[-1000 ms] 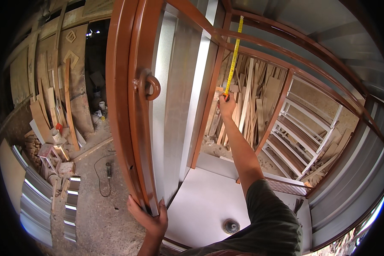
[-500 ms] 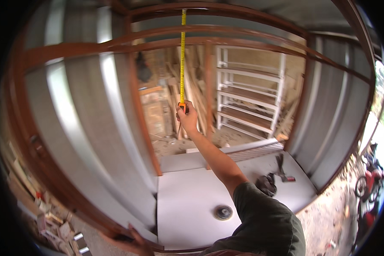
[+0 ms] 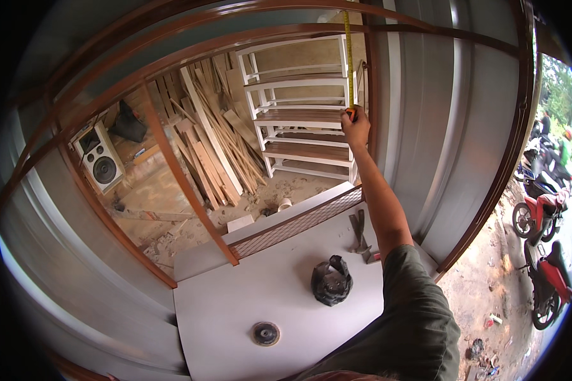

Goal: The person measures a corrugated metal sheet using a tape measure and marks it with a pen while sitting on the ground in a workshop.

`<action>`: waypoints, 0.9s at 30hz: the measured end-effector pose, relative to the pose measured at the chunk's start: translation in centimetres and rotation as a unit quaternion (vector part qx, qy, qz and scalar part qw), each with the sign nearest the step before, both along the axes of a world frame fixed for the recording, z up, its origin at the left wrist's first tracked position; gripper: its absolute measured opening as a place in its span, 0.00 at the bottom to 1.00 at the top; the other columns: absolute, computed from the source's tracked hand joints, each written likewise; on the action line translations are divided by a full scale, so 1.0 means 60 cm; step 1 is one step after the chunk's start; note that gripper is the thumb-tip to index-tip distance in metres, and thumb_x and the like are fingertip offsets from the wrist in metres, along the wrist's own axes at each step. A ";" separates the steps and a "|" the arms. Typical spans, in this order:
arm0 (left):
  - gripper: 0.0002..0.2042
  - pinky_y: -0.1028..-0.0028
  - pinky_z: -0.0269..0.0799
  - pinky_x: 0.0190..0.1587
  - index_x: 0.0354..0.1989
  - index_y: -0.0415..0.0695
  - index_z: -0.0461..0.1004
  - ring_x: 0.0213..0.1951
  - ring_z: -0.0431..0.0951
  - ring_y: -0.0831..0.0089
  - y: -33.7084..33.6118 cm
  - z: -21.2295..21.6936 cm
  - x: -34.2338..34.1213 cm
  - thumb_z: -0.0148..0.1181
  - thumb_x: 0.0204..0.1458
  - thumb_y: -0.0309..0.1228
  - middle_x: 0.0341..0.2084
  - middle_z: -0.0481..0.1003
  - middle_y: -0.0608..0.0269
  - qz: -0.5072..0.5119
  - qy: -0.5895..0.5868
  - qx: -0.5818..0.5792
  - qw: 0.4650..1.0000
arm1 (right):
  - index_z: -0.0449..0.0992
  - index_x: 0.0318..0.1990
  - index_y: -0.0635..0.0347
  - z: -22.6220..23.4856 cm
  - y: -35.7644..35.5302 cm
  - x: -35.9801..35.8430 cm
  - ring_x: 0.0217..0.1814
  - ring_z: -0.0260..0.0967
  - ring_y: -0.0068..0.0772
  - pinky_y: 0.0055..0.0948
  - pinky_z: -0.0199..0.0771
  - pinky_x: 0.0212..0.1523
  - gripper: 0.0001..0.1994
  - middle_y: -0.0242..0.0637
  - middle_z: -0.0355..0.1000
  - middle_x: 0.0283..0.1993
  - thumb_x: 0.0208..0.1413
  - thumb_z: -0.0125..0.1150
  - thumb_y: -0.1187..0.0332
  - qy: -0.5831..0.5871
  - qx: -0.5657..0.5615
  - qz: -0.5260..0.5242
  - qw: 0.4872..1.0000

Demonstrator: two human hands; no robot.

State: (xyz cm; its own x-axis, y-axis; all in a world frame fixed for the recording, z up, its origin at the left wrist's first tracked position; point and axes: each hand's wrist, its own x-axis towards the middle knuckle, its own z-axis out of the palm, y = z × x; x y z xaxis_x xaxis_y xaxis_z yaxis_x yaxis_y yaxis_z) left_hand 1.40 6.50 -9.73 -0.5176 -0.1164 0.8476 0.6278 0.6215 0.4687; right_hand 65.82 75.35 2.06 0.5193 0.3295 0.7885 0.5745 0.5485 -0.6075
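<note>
My right hand (image 3: 356, 127) is raised at the end of my outstretched arm, its fingers closed round a small orange-and-black tape measure (image 3: 350, 115). From the case, the yellow blade (image 3: 349, 70) runs straight up past the brown frame rail (image 3: 279, 32) toward the upper beams. Where the blade's tip meets the top is hard to make out. Below my arm, a black plastic bag (image 3: 332, 280) sits open-topped on the white panel (image 3: 235, 330). A round dark disc (image 3: 265, 334) lies nearer to me. My left hand does not show.
A hammer-like tool (image 3: 360, 235) lies by the mesh strip (image 3: 292, 222). Corrugated metal walls (image 3: 413, 127) flank the frame, and a brown upright (image 3: 187, 171) crosses the opening. Beyond stand white shelving (image 3: 299, 117), leaning planks (image 3: 210, 140) and a speaker (image 3: 100, 162). Motorcycles (image 3: 546, 267) are parked outside right.
My view has swung right. My right hand has carried the tape measure rightward along the frame, its blade still extended upward. My left hand, earlier at the lower brown edge, has left the view.
</note>
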 end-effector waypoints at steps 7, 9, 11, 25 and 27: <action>0.41 0.57 0.75 0.43 0.68 0.34 0.56 0.37 0.75 0.52 0.010 0.022 0.025 0.64 0.58 0.54 0.38 0.72 0.47 0.067 0.103 -0.055 0.991 | 0.76 0.45 0.58 0.038 0.073 0.144 0.41 0.77 0.59 0.52 0.76 0.44 0.20 0.51 0.77 0.37 0.51 0.70 0.56 0.010 -0.065 -0.048 0.997; 0.42 0.57 0.74 0.44 0.67 0.32 0.56 0.38 0.75 0.52 0.009 0.016 0.018 0.65 0.57 0.54 0.40 0.71 0.45 0.043 0.049 -0.028 0.997 | 0.75 0.45 0.58 0.045 0.094 0.155 0.41 0.77 0.59 0.52 0.76 0.43 0.20 0.51 0.77 0.37 0.51 0.71 0.56 -0.007 -0.045 -0.061 0.997; 0.42 0.56 0.74 0.46 0.68 0.32 0.55 0.40 0.74 0.51 0.010 0.020 0.033 0.65 0.58 0.53 0.42 0.71 0.44 0.064 0.033 -0.025 0.997 | 0.75 0.44 0.59 0.050 0.107 0.154 0.40 0.77 0.57 0.52 0.76 0.42 0.20 0.51 0.77 0.37 0.50 0.71 0.56 -0.014 -0.041 -0.075 0.996; 0.49 0.46 0.69 0.58 0.72 0.29 0.46 0.55 0.70 0.32 -0.006 0.004 0.000 0.60 0.59 0.59 0.57 0.65 0.21 0.050 0.012 -0.055 0.997 | 0.75 0.47 0.57 0.062 0.151 0.174 0.42 0.75 0.60 0.53 0.76 0.43 0.21 0.54 0.74 0.39 0.50 0.70 0.55 -0.008 -0.041 -0.091 0.995; 0.49 0.45 0.69 0.57 0.72 0.29 0.47 0.55 0.69 0.31 -0.003 0.010 0.012 0.59 0.59 0.59 0.57 0.64 0.20 0.025 -0.018 -0.039 0.999 | 0.76 0.51 0.59 0.062 0.149 0.176 0.44 0.75 0.63 0.53 0.76 0.46 0.24 0.57 0.75 0.42 0.50 0.70 0.55 -0.011 -0.066 -0.074 0.995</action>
State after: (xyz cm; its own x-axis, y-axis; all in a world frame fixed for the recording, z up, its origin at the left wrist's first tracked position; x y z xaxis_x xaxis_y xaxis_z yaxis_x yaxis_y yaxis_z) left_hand 2.10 6.34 -9.12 -0.5436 -0.0772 0.8358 0.5782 0.6873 0.4396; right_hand 76.35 84.27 5.78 0.5535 0.3523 0.7546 0.6564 0.3731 -0.6557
